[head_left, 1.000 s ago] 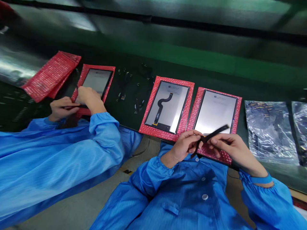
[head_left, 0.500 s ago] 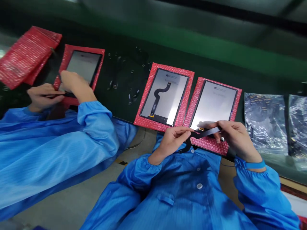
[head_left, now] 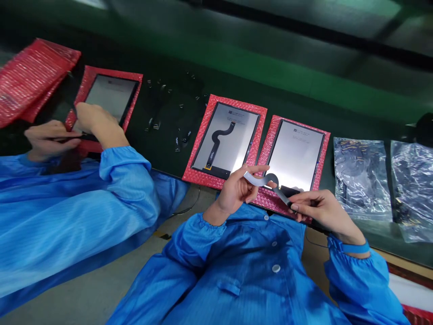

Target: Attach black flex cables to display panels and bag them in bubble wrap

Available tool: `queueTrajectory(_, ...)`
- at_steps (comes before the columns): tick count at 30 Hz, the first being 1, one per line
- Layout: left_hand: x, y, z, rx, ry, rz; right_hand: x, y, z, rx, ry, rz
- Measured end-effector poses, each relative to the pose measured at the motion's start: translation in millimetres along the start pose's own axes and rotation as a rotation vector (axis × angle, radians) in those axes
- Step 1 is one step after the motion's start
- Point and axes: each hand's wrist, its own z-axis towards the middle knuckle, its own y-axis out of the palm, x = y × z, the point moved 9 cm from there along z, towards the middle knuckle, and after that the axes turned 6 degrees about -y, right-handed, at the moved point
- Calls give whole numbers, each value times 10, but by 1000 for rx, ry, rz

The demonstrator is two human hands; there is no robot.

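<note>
My right hand [head_left: 320,208] is closed in a pinch on one end of a curved flat flex cable [head_left: 261,181], whose pale grey side shows. The cable arches left to my left hand [head_left: 236,192], and its far end lies across the fingers there. My left fingers are apart, the index finger stretched out behind the cable; no grip on it shows. Behind the cable lies a display panel [head_left: 296,151] on a pink bubble-wrap pouch [head_left: 265,198]. To its left, a second panel [head_left: 243,149] carries a black flex cable [head_left: 215,139] on its back.
At the left a co-worker's hands [head_left: 98,124] work over another panel [head_left: 111,97]. Red bubble pouches [head_left: 37,81] are stacked beyond. Several small dark cables [head_left: 155,124] lie on the dark green table. Clear plastic bags [head_left: 361,180] with parts inside lie right.
The flex cable has turned so its pale side shows along most of its length. My right hand has come lower; the fingers of my left hand have spread from their pinch on the cable.
</note>
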Motion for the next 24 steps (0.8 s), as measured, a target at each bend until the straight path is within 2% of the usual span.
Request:
queueTrajectory(5, 7, 103, 55, -22, 18, 7, -16, 220, 19, -108, 30, 53)
queueTrajectory(9, -42, 249, 117, -102, 4, 27, -24, 382, 19, -212, 30, 1)
queueTrajectory(13, -90, 349, 142, -146, 7, 1, -142, 411, 66, -173, -76, -88)
queueTrajectory(16, -122, 398, 108, -163, 27, -85, -197, 416, 109, -127, -86, -121)
queueTrajectory(19, -141, 362, 61, -99, 76, -88, -248, 406, 152, -93, -77, -127)
queueTrajectory(22, -66, 240, -63, 74, 204, 27, -333, 320, 187, -13, -93, -121)
queueTrajectory(24, 6, 191, -250, 194, 302, 123, -374, 251, 202, 41, -84, -120)
